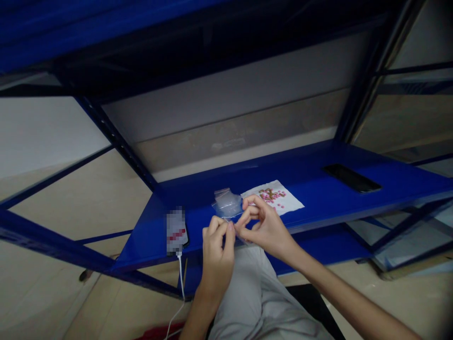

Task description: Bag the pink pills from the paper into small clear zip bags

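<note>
My left hand and my right hand meet at the shelf's front edge, thumbs and fingertips pinched together. Between them is a small clear plastic bag, mostly hidden by the fingers. Just beyond lie several clear plastic bags, loosely piled. To the right of the pile, partly behind my right hand, a white paper sheet carries a scatter of small pink and brown pieces. Their exact kind is too small to make out.
A phone with a white cable sits at the left of the blue shelf. Another dark phone lies far right. Blue rack posts stand either side, with an upper shelf overhead.
</note>
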A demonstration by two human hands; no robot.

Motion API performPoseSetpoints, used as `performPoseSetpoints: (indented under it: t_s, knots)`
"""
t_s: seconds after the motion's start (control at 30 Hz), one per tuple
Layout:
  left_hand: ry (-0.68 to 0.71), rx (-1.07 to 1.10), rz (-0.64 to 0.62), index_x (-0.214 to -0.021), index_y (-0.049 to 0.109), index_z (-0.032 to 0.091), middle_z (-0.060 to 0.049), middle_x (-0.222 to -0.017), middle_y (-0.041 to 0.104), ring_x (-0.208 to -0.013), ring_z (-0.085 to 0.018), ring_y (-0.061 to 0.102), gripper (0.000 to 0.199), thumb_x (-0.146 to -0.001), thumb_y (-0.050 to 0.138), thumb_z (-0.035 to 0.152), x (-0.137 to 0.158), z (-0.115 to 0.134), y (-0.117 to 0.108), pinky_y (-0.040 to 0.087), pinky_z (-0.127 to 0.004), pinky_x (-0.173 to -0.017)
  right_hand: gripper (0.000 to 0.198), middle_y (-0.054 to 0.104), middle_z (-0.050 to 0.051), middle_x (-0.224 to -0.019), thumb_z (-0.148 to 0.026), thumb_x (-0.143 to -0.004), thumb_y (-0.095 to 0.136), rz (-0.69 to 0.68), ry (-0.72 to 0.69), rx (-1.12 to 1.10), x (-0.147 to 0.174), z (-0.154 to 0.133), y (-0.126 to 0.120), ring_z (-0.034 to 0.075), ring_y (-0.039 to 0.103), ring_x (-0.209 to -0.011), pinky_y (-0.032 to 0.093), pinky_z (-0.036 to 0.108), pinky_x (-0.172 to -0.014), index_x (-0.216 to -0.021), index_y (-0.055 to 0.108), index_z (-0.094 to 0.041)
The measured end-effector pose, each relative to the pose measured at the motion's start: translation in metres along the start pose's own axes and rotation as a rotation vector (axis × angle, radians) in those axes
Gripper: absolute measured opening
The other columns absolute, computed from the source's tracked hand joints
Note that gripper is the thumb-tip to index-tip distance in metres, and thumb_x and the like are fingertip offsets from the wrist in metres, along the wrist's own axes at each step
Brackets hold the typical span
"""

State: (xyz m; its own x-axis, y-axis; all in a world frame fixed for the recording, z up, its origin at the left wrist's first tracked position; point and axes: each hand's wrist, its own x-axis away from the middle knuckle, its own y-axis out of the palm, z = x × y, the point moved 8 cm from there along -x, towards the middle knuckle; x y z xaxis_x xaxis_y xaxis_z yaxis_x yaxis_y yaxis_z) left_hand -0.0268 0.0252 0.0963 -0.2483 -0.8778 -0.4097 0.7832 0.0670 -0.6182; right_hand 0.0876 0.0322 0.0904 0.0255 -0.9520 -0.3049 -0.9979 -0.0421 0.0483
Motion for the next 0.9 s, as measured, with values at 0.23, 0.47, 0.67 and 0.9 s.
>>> performPoseSetpoints:
  t_s: [0.23, 0.47, 0.67, 0.9]
  knots:
    - [0.067, -0.109, 0.002, -0.064, 0.051, 0.017, 0.001, -0.070, 0.049, -0.069, -0.012, 0.047, 0.028, -0.088, 0.039, 0.020, -0.002, 0.009, -0.003, 0.029, -0.028, -0.068, 0.033, 0.063, -0.006, -0.063, -0.011, -0.064, 0.065, 0.050, -0.038, 0.110, 0.006, -0.010, -0.003, 0.010, 0.060, -0.055, 0.037, 0.012, -0.040, -0.084, 0.041, -0.022]
    - [0.028, 0.291, 0.033, -0.057, 0.038, 0.018, 0.001, -0.067, 0.040, -0.064, -0.011, 0.041, 0.034, -0.091, 0.035, 0.023, 0.001, 0.008, -0.003, 0.031, -0.023, -0.059, 0.047, 0.059, -0.009, -0.057, -0.018, -0.058, 0.072, -0.023, 0.282, -0.367, 0.001, 0.017, 0.007, 0.007, 0.054, -0.044, 0.046, 0.016, -0.039, -0.091, 0.039, -0.021]
    - [0.005, 0.366, 0.102, -0.059, 0.038, 0.018, 0.001, -0.070, 0.040, -0.067, -0.011, 0.041, 0.033, -0.091, 0.034, 0.022, 0.003, 0.008, -0.009, 0.033, -0.022, -0.061, 0.051, 0.063, -0.005, -0.066, -0.027, -0.058, 0.076, -0.147, 0.350, -0.405, 0.002, 0.017, 0.013, 0.007, 0.058, -0.049, 0.049, 0.015, -0.041, -0.101, 0.050, -0.019]
    - [0.005, 0.123, 0.015, -0.065, 0.043, 0.019, -0.002, -0.082, 0.045, -0.076, -0.013, 0.047, 0.028, -0.091, 0.032, 0.022, 0.003, 0.006, -0.002, 0.036, -0.025, -0.070, 0.020, 0.069, 0.003, -0.069, -0.033, -0.075, 0.062, -0.226, 0.089, 0.134, 0.001, 0.004, 0.000, 0.014, 0.064, -0.061, 0.053, 0.021, -0.050, -0.082, 0.070, -0.016]
